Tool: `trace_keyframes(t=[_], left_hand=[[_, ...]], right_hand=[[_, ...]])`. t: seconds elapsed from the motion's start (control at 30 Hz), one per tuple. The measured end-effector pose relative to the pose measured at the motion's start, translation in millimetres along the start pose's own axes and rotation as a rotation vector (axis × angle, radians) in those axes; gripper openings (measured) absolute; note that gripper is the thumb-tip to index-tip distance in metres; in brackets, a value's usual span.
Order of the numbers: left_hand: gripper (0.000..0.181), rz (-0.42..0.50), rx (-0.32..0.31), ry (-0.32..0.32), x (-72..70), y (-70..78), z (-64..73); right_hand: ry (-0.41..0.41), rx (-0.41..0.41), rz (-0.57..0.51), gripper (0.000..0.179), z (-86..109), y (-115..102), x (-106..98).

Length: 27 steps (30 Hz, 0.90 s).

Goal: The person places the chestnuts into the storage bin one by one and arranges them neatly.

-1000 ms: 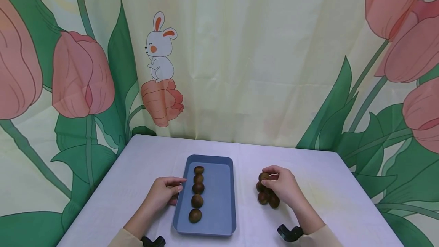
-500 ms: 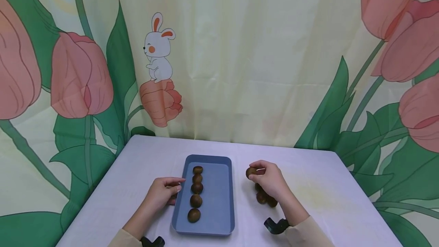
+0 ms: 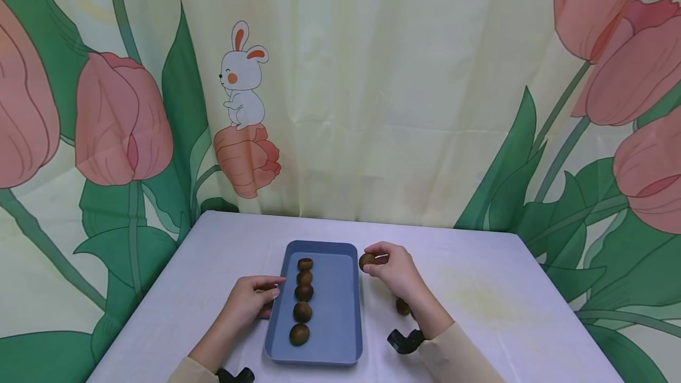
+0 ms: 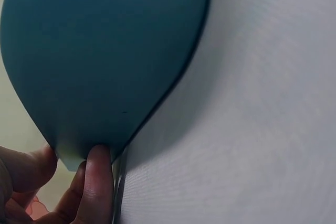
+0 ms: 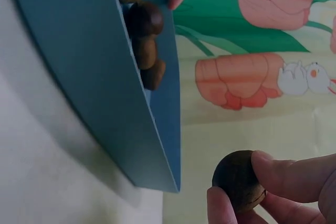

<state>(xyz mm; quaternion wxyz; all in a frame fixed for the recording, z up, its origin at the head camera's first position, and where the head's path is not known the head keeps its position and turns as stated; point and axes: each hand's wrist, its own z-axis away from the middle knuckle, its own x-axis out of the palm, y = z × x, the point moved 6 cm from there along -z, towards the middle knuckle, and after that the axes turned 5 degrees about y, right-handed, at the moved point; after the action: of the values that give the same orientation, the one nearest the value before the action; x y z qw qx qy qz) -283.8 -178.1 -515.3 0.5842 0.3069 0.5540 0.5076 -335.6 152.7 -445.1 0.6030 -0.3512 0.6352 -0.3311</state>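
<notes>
In the head view, a blue rectangular tray (image 3: 332,312) lies on the table with several round brown chestnuts (image 3: 302,312) lined up along its left side. My left hand (image 3: 247,300) holds the tray's left edge; the left wrist view has its fingertips (image 4: 98,174) against the outer wall. A single chestnut (image 5: 237,179) is pinched between the thumb and fingers of my right hand (image 3: 396,270), raised just outside the tray's far right corner. More loose chestnuts (image 3: 402,306) lie on the table, partly hidden behind the right forearm.
A white cloth covers the table (image 3: 479,288). Behind it hangs a curtain (image 3: 383,105) printed with tulips and a rabbit. Black camera mounts (image 3: 405,341) sit at both wrists, below the beige sleeves.
My right hand has lifted a chestnut off the loose pile and carried it left, close to the tray's right rim. The left hand has stayed at the tray's edge.
</notes>
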Motion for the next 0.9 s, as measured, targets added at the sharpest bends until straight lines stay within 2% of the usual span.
trace_keyframes(t=[0.23,0.53,0.9], left_hand=[[0.029,-0.003,-0.025,-0.011,-0.3,-2.0,-1.9],[0.029,-0.008,-0.041,-0.009,-0.6,-3.3,-2.2],[0.029,-0.002,-0.03,-0.015,-0.2,-0.4,-2.4]], right_hand=[[-0.034,-0.052,-0.029,0.032,-6.1,-9,19],[-0.108,-0.059,-0.055,0.03,-17.8,-18,46],[-0.176,-0.047,-0.118,0.035,-30.6,-26,73]])
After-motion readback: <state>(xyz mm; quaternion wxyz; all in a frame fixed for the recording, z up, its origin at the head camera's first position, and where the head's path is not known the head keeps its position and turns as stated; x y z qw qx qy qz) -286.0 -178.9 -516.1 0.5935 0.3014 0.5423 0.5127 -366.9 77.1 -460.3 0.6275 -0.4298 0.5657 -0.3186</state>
